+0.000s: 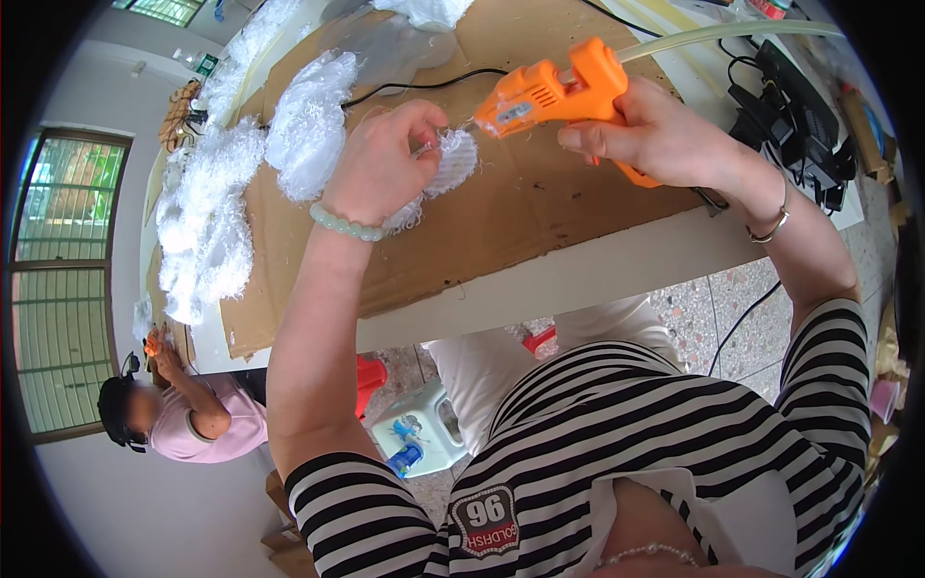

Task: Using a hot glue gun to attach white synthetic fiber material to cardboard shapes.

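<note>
My right hand (665,130) grips an orange hot glue gun (564,91) with its nozzle pointing left. From the gun's back a long pale glue stick (732,34) sticks out to the right. My left hand (385,159) is closed, thumb against fingers, on a white fluffy piece (455,164) with a ribbed face and frayed edges. The nozzle is close to the upper edge of this piece; whether they touch I cannot tell. Beyond my left hand lies a white fringed bundle (306,125) on the brown cardboard (540,212).
White fringed material (207,212) is heaped along the table's left side. A black cord (424,85) crosses the cardboard. Black devices with cables (795,125) stand at the right edge. Another person (207,414) sits at the far left, holding something orange. A pale plastic stool (424,429) stands below.
</note>
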